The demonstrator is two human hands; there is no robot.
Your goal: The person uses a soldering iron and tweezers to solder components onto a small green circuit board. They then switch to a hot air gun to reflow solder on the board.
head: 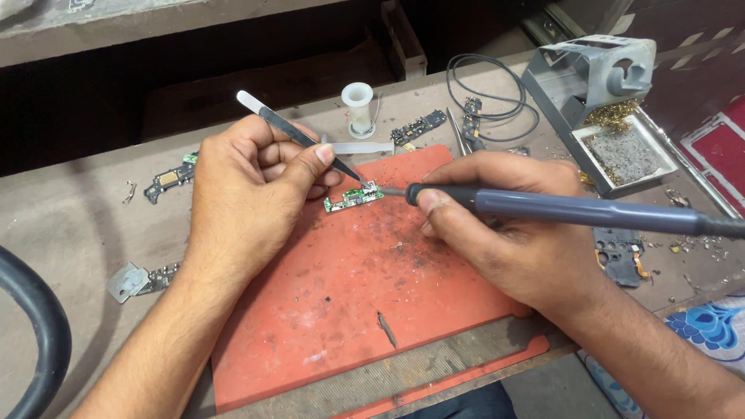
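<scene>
**Two tools met at one small green board**

Some things were hard to see. On the far left, a thick black hose (pixel 35 326) was cut off by the edge. Your left hand (pixel 248 198) hid the middle of the tweezers (pixel 299 136). The spot where the tips touched the board was too small to make out. On the right, the back end of the soldering iron (pixel 574 209) ran out of view. Your right hand (pixel 504 233) covered part of the red mat (pixel 349 310).

The little green board (pixel 353 198) lay on the mat, near its top edge, between your two hands. It sat just right of your left thumb and just left of your right thumb.

Your left hand was curled shut around the tweezers, thumb and first finger pinching them. Their points reached down to the board's right end. Your right hand was closed on the iron like a pen. Its thin tip reached that same end of the board from the right.

The board was small, long and thin, green with tiny parts on top. It lay flat and a bit tilted, right end higher.
</scene>
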